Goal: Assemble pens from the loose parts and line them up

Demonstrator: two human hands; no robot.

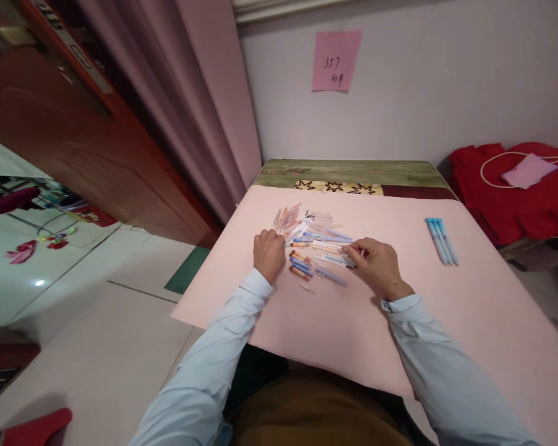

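Note:
A heap of pen parts (314, 244), with clear tubes, blue barrels and orange pieces, lies on a pink table cover (353, 322). My left hand (268, 254) rests at the heap's left edge, fingers curled closed on a fan of clear tubes (286, 220). My right hand (376, 263) sits at the heap's right edge, thumb and fingers pinched on a thin pale piece (339, 260). A single blue barrel (331, 276) lies just in front of the heap between my hands.
Three assembled blue pens (441, 240) lie together to the right on the cover. Red cloth (516, 192) is piled at the far right. A pink note (335, 61) hangs on the wall. A curtain and wooden door stand to the left.

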